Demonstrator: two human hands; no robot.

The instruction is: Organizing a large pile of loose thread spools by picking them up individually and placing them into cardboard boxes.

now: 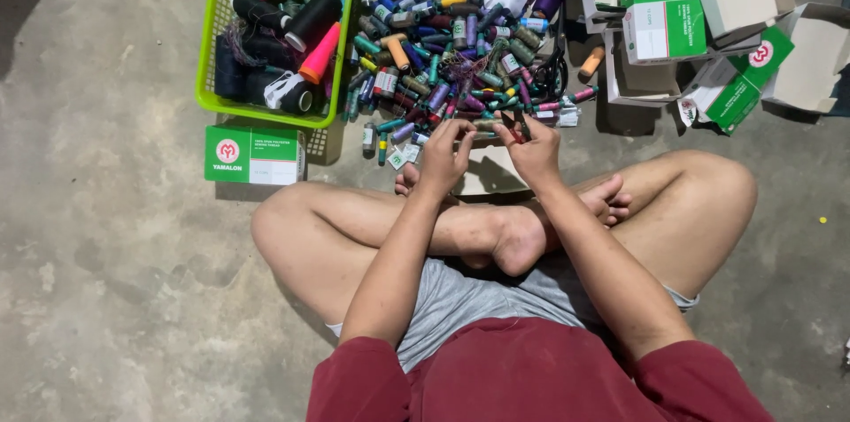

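Sitting cross-legged on bare concrete floor (pixel 115 280); left hand (pixel 440 159) and right hand (pixel 534 152) pinching a small spool (pixel 486 125) together, beside the thread pile (pixel 452 50).

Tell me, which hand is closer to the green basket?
Left. The left hand is just right of and below the green basket; the right hand sits farther right.

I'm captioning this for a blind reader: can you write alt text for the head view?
Seated cross-legged on a concrete floor, a person's left hand and right hand pinch a small spool between them. Ahead lie a pile of colourful thread spools, a green basket of larger cones, and green-and-white boxes.
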